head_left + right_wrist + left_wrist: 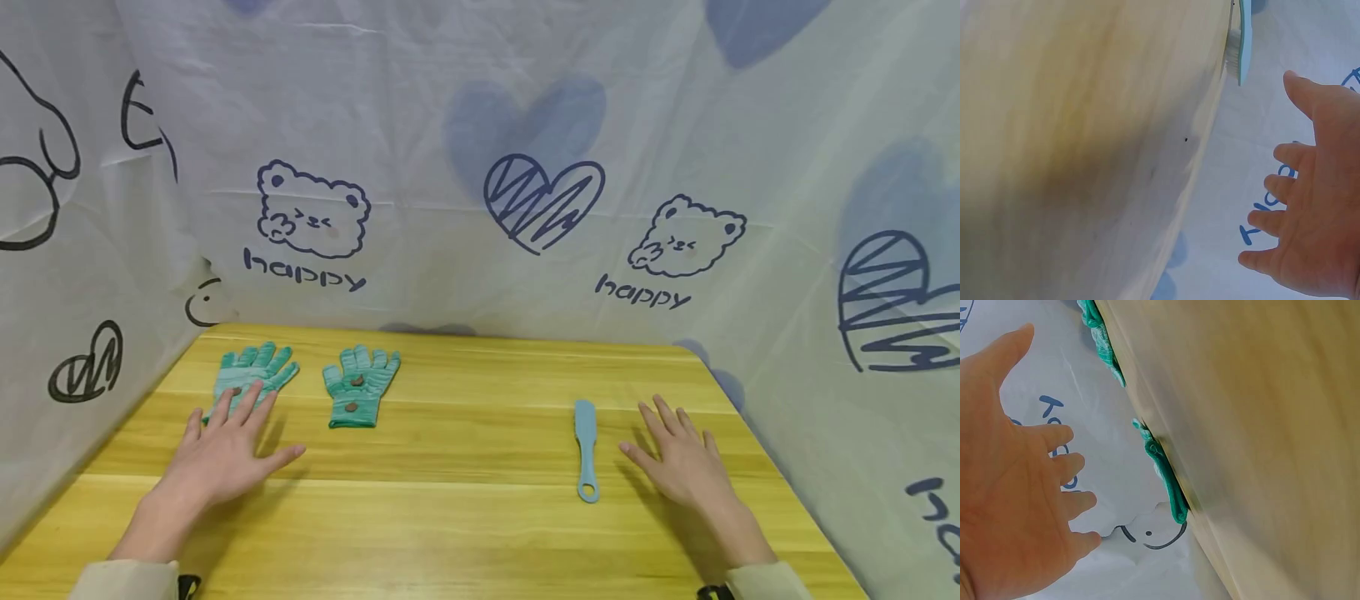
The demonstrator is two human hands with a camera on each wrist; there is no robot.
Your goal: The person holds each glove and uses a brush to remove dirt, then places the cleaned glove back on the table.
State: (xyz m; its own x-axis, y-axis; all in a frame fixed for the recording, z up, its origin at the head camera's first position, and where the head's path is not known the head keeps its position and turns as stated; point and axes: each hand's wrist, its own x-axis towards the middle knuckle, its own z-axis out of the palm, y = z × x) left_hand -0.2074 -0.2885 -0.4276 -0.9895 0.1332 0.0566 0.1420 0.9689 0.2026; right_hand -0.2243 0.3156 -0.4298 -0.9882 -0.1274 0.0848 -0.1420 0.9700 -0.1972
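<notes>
Two green knitted gloves lie flat at the back left of the wooden table: a left glove [255, 367] and a right glove [363, 387] with two brown spots on it. My left hand [225, 454] hovers with spread fingers in front of the left glove, covering its lower part in the head view. A light blue brush [586, 450] lies bristles down, its ringed handle toward me; the pale bristles [1233, 50] show in the right wrist view. Just right of the brush, my right hand [686, 462] is held above the table, fingers spread, holding nothing.
The yellow wood-grain table [465, 533] reaches back to a white cloth [427, 250] printed with hearts and bears. Cloth walls also stand at the left and right sides. Dark bands [189, 586] show at both wrists.
</notes>
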